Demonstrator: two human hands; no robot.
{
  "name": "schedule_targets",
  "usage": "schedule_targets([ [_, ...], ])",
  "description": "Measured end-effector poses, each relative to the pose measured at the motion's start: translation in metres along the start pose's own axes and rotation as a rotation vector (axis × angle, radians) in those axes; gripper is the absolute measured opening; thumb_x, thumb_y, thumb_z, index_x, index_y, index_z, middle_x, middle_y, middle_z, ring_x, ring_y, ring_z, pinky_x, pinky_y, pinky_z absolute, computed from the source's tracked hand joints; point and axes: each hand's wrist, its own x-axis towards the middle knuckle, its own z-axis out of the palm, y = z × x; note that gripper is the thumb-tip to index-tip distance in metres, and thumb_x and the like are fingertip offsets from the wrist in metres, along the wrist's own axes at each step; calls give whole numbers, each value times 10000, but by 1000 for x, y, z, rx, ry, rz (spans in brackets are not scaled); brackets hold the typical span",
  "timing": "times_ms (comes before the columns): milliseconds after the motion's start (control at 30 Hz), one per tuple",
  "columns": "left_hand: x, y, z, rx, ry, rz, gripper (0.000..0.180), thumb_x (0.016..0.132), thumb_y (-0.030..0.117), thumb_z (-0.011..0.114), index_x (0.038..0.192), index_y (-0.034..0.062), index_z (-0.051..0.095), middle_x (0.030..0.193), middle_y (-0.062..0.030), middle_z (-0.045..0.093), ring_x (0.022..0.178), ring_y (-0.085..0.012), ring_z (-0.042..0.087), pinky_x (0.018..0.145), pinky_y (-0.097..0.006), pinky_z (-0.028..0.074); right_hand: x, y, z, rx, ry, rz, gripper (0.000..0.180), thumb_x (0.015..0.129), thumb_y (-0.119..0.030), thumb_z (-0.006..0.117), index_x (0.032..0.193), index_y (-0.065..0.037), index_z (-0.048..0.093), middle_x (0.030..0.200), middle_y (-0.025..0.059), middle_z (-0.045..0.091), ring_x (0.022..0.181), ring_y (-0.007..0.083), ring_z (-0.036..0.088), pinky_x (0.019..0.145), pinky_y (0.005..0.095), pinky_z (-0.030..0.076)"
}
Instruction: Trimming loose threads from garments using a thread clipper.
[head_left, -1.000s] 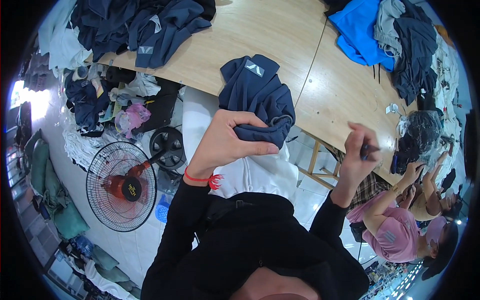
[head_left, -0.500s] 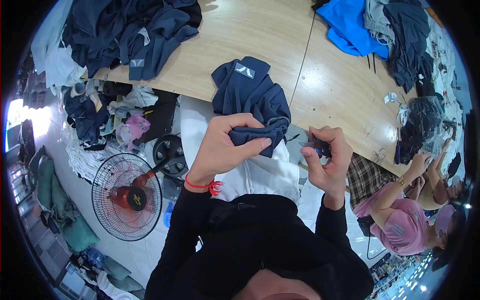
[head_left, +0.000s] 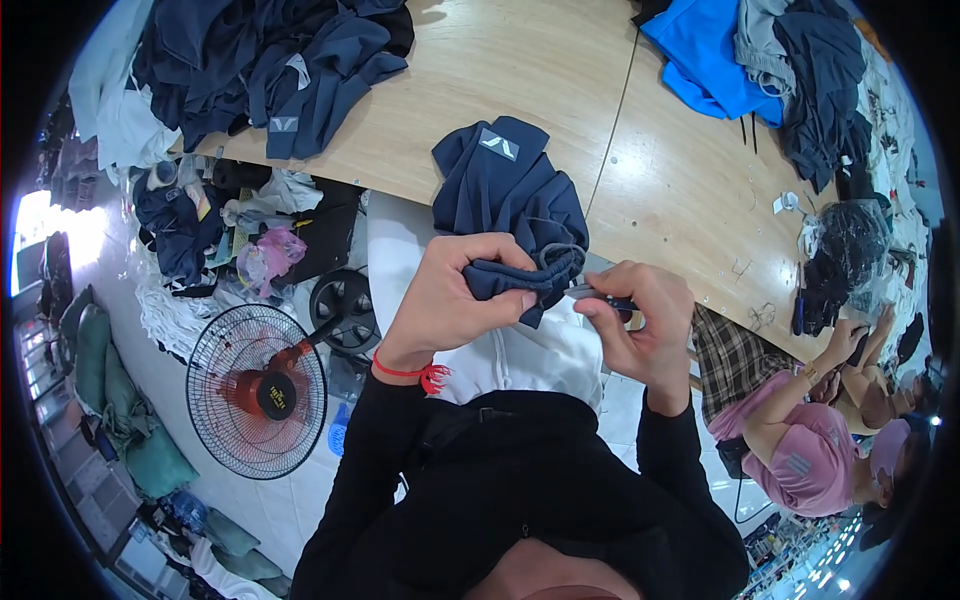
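A navy garment with a small grey label lies over the near edge of the wooden table. My left hand grips its bunched hem, a red string on that wrist. My right hand holds a small dark tool with its tip against the same hem, right beside my left fingers. Both forearms wear black sleeves. White fabric hangs below the garment between my arms.
A heap of navy clothes covers the table's far left; blue and grey garments lie at the far right. A floor fan stands at the lower left. A person in a pink top sits to the right.
My right hand came in from the right side to the hem held by my left hand. The tool now touches the fabric. The left hand kept its grip.
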Motion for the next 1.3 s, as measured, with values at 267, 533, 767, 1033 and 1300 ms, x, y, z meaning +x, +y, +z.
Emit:
schedule_targets([
  [267, 1, 12, 9, 42, 24, -12, 147, 769, -13, 800, 899, -45, 739, 806, -17, 648, 760, -70, 559, 675, -249, 399, -3, -1, 9, -27, 24, 39, 264, 893, -142, 904, 919, 25, 700, 807, 124, 750, 661, 230, 717, 599, 287, 524],
  [533, 2, 8, 10, 55, 26, 20, 155, 763, -2, 798, 900, -43, 738, 799, -16, 643, 731, -71, 544, 654, -259, 397, -3, 2, 12, 16, 19, 36, 272, 886, -147, 910, 922, 25, 702, 796, 121, 742, 664, 221, 717, 601, 278, 521],
  [767, 1, 10, 10, 58, 29, 3, 145, 767, 1, 792, 892, -42, 733, 793, -16, 637, 725, -75, 546, 656, -258, 398, -2, 4, 15, 35, 50, 1, 291, 867, -156, 930, 926, 22, 707, 812, 132, 755, 680, 228, 734, 614, 278, 539],
  [1033, 1, 9, 11, 55, 20, 0, 148, 769, 18, 798, 887, -42, 733, 795, -13, 637, 726, -73, 544, 655, -258, 394, -5, 3, 15, -18, 33, -16, 287, 866, -153, 934, 905, 15, 705, 816, 145, 765, 697, 250, 756, 625, 295, 558],
  [1300, -1, 1, 3, 66, 17, 35, 140, 823, -1, 793, 956, -31, 764, 864, -17, 726, 779, -56, 636, 688, -244, 508, -17, 12, 11, 241, 187, 205, 443, 834, -220, 975, 1131, 6, 737, 897, 84, 744, 684, 106, 648, 618, 229, 482],
])
